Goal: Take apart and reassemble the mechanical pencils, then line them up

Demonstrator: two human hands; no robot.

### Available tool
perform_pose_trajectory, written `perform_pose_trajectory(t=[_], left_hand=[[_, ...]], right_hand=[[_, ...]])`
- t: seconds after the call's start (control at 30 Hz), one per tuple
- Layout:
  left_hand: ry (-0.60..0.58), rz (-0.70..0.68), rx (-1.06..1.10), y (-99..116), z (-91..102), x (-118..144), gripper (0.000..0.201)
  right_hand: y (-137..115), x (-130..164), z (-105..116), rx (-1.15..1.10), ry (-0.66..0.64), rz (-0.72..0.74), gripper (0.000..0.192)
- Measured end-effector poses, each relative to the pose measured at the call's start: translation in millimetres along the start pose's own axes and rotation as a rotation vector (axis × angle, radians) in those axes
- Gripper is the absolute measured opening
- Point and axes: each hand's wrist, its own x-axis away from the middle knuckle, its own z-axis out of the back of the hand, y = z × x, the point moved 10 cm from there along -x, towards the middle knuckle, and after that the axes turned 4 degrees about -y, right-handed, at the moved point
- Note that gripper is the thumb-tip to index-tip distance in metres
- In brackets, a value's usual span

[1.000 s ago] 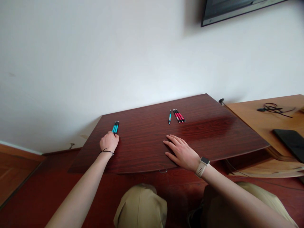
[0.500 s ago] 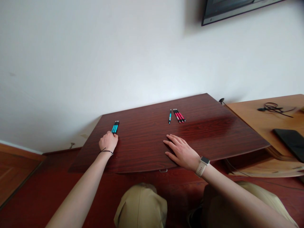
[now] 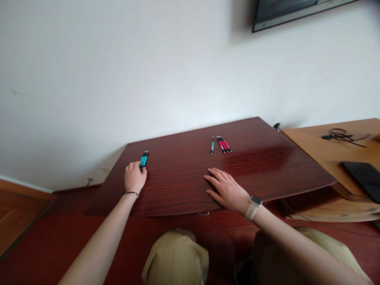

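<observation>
At the left of the dark red-brown table (image 3: 175,178), my left hand (image 3: 135,178) is closed about the near ends of a row of teal-and-black pens (image 3: 144,159). Its thumb lies along their right side, and the fingertips are partly hidden. The pens lie side by side with their tips toward the wall. My right hand (image 3: 227,190) rests flat on the tabletop, fingers spread, holding nothing. Beyond it lie a single teal pen (image 3: 212,146) and, just to its right, a group of several pink-and-black pens (image 3: 224,145).
A white wall (image 3: 178,71) rises behind the table, with a screen (image 3: 285,18) at the upper right. On the lighter wooden desk (image 3: 314,138) to the right are a coiled black cable (image 3: 341,135) and a dark flat device (image 3: 362,176). My knees are below the table's front edge.
My left hand has turned slightly and shifted a little at the near ends of the teal pens. My right hand and the other pens have stayed in place.
</observation>
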Motion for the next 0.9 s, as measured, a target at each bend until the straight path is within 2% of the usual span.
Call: perform_pose_trajectory(t=[0.13,0.27,0.7,0.9], left_hand=[[-0.03,0.005,0.058,-10.2,-12.9,-6.4,0.035],[-0.029,0.01,0.053,-12.8,-16.2,-6.8,0.036],[-0.024,-0.007,0.084,-6.2,-9.1,-2.3,0.037],[-0.017,0.017,0.111,-9.9,-8.1,-2.0,0.037]], right_hand=[[-0.2,0.0,0.5,-0.002,0.004,-0.002,0.05],[-1.0,-0.7,-0.3,0.008,-0.007,0.001,0.051],[-0.5,-0.3,-0.7,-0.001,-0.017,-0.004,0.051],[-0.1,-0.2,0.4,-0.006,-0.007,-0.005,0.051]])
